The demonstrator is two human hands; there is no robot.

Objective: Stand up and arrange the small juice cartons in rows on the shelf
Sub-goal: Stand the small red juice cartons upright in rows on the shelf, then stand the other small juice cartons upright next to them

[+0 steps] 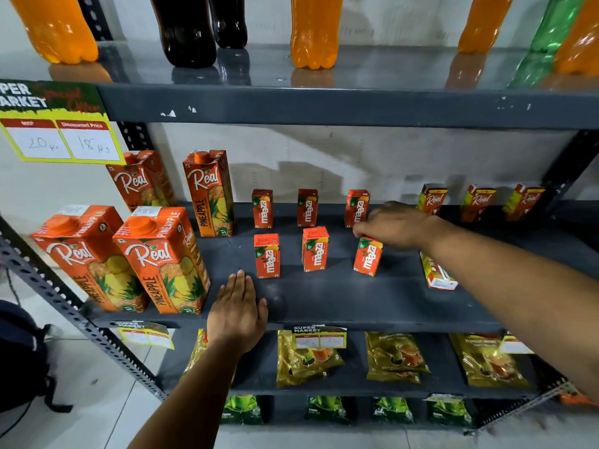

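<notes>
Six small red-orange Maaza juice cartons sit on the dark grey metal shelf (324, 299) in two rows of three. Back row (307, 207) all upright. Front row: left carton (267, 256) and middle carton (315, 249) upright, right carton (368, 256) tilted, top leaning right. Right hand (393, 225) reaches in from the right, fingers pinching the top of that tilted carton. Left hand (238, 311) lies flat and open, palm down on the shelf's front edge, holding nothing. One small white-and-red carton (437, 272) lies on its side just right of the front row. Three small Real cartons (479, 202) stand at back right. Tall orange Real pineapple cartons (162, 259) stand at left.
</notes>
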